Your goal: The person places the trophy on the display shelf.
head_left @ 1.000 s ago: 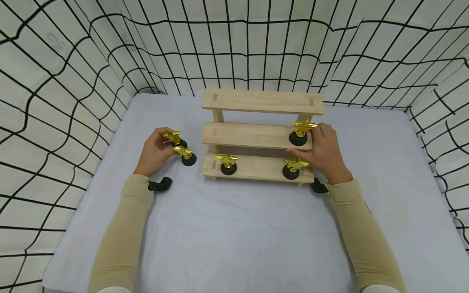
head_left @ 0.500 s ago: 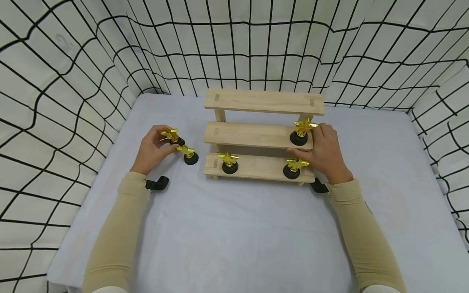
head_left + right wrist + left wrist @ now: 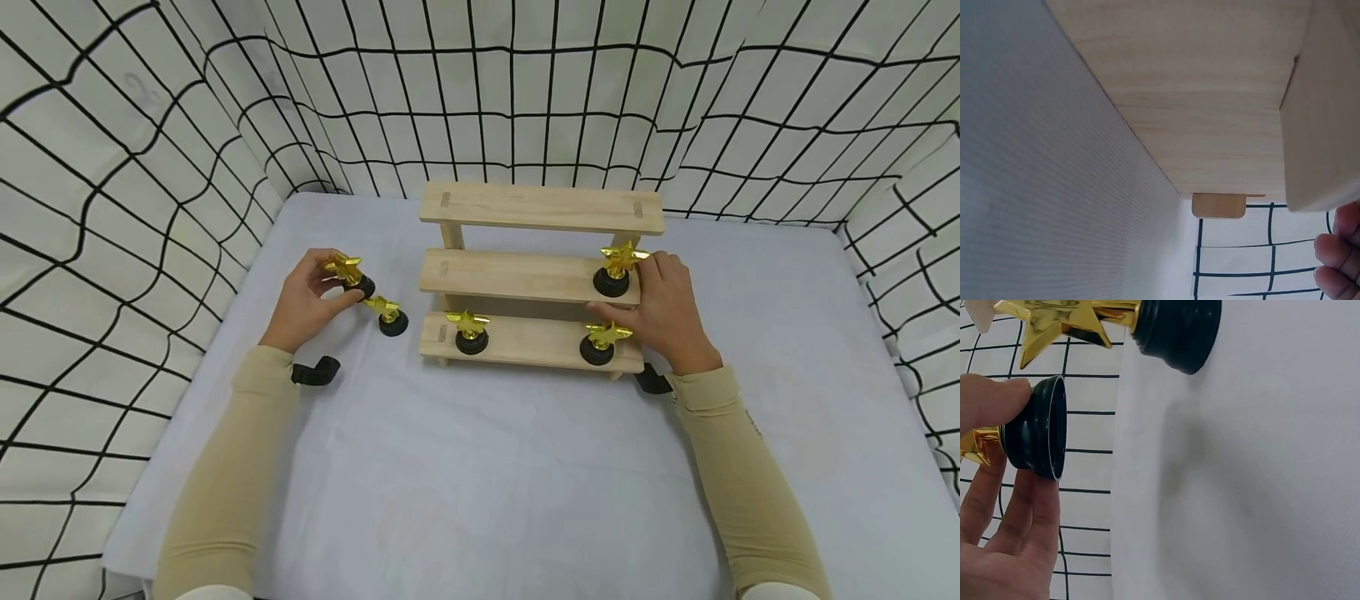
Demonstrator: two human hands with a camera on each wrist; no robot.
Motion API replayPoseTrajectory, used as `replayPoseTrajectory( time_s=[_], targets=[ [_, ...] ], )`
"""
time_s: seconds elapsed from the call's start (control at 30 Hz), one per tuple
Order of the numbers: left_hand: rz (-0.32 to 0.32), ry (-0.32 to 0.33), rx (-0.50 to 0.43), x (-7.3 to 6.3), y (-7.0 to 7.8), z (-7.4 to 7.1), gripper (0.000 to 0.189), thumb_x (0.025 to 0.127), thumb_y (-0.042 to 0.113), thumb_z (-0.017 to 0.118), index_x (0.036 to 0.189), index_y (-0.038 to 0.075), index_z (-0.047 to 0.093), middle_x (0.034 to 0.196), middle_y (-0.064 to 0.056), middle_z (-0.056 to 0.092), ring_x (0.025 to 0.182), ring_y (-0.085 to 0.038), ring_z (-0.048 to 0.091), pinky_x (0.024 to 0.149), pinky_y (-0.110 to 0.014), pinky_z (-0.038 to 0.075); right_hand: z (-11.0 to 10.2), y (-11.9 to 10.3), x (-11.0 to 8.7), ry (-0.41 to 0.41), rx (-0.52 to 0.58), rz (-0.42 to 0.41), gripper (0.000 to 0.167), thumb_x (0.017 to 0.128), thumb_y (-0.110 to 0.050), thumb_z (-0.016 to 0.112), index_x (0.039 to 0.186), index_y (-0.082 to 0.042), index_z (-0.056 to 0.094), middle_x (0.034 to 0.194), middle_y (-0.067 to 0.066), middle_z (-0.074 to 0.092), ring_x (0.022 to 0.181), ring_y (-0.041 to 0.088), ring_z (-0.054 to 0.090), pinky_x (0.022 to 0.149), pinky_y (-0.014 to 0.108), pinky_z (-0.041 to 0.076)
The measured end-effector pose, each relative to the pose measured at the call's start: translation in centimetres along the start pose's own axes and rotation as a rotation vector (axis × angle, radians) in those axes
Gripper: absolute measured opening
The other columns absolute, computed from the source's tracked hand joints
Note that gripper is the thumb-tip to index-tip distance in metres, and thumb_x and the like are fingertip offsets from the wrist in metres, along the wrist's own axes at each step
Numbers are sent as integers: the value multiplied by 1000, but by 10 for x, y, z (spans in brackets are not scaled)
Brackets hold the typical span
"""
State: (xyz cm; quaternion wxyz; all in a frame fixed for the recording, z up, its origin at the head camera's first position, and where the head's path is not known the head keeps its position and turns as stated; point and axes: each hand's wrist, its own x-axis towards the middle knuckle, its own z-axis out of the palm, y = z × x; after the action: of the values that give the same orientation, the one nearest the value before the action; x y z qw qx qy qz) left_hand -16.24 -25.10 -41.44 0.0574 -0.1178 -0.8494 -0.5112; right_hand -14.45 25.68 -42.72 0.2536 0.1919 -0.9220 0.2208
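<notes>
My left hand pinches a small gold star trophy by its black base. In the left wrist view the held trophy's base is tilted clear of the cloth, with its hollow underside showing. Close beside it, a second star trophy stands on the table. At the right end of a three-tier wooden shelf, my right hand grips the middle tier, thumb along its front edge. A trophy stands on that tier by my fingers. Two more, a left trophy and a right trophy, occupy the lowest tier.
White cloth covers the table. Black wire grid panels rise behind it and along both sides. A black wrist mount sits under my left wrist, and another black mount is by my right wrist.
My left hand has drawn the held trophy slightly up and to the left, away from the standing trophy beside it. My right hand stays at the shelf's right end.
</notes>
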Motion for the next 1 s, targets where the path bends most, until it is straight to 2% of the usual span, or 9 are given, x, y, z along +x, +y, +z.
replayPoseTrajectory(
  time_s=[0.4,0.57,0.77,1.0],
  targets=[
    [5,5,24,4,15,-4,56,84,-5,81,130,5,51,118,17,57,109,2,60,99,-7,50,1,2,1,19,16,-9,107,78,-96,46,112,5,57,93,21,51,81,38,44,74,49,35],
    [0,33,26,5,27,-2,55,84,-3,81,129,9,52,118,17,56,110,0,60,99,-7,50,1,2,1,18,17,-11,107,78,-96,47,112,5,58,93,21,51,82,38,45,75,51,36],
    [40,34,14,8,45,0,53,85,-3,81,127,10,53,120,17,56,113,-2,60,100,-9,50,1,2,1,22,20,-7,106,78,-95,47,115,4,58,94,21,52,82,38,45,75,50,36],
    [75,15,23,10,59,3,53,84,-4,81,127,7,52,120,18,56,113,-1,60,99,-8,50,1,1,1,26,15,-17,108,77,-96,47,112,6,58,94,22,52,83,40,46,75,51,37]
  ],
)
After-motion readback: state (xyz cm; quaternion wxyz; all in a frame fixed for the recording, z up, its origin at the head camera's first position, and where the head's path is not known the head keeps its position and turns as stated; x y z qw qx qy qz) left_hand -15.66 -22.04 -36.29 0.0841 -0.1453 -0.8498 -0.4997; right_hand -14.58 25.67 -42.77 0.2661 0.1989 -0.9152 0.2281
